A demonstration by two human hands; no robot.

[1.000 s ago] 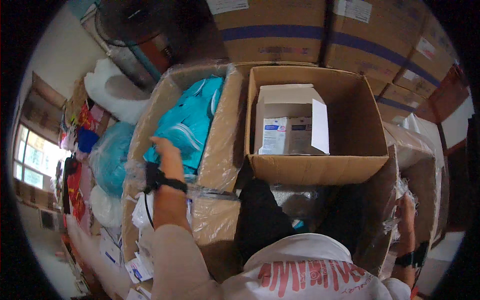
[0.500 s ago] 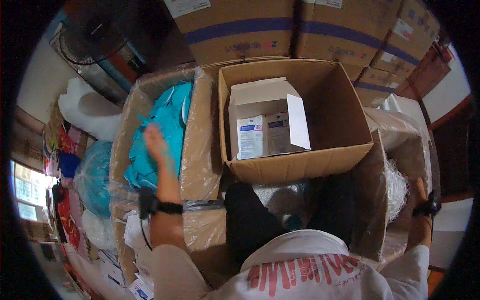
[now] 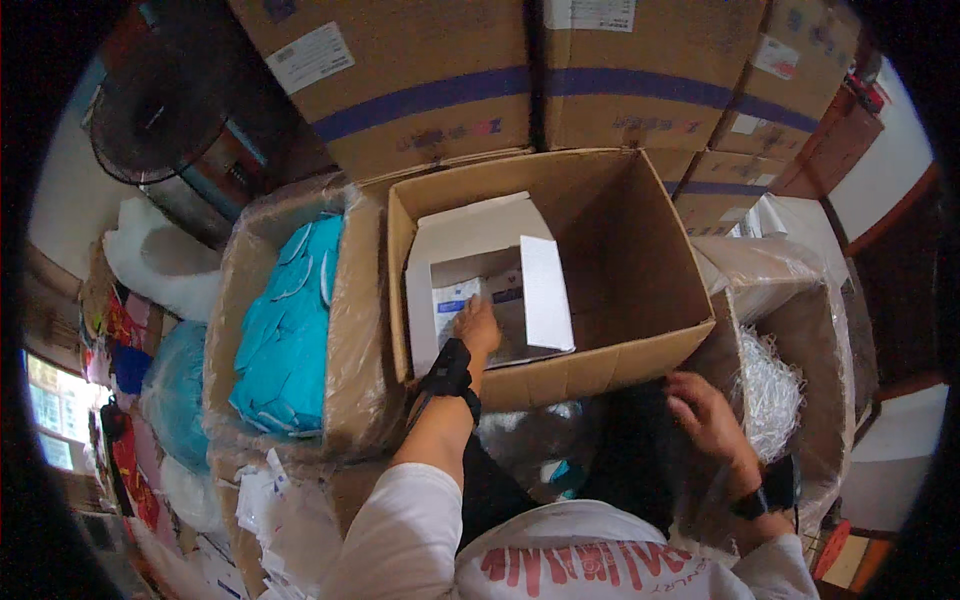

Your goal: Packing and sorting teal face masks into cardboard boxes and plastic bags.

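Observation:
My left hand reaches into a white carton with raised flaps. Its fingers are bent and close together at a white packet with a blue band. Whether they pinch anything is hard to make out. The carton sits inside a large brown cardboard box. My right hand hovers off that box's near right corner, fingers bent and apart, with nothing in it. To the left, a plastic-lined box holds a heap of teal, white-edged pieces resembling face masks.
At right, another plastic-lined box holds white stringy strands. Stacked brown cartons rise behind. A fan stands far left, above bagged teal material. White papers or packets lie lower left.
My left hand has moved from above the teal heap rightward into the white carton. My right hand has come left from the box of strands toward the large box. The view has shifted.

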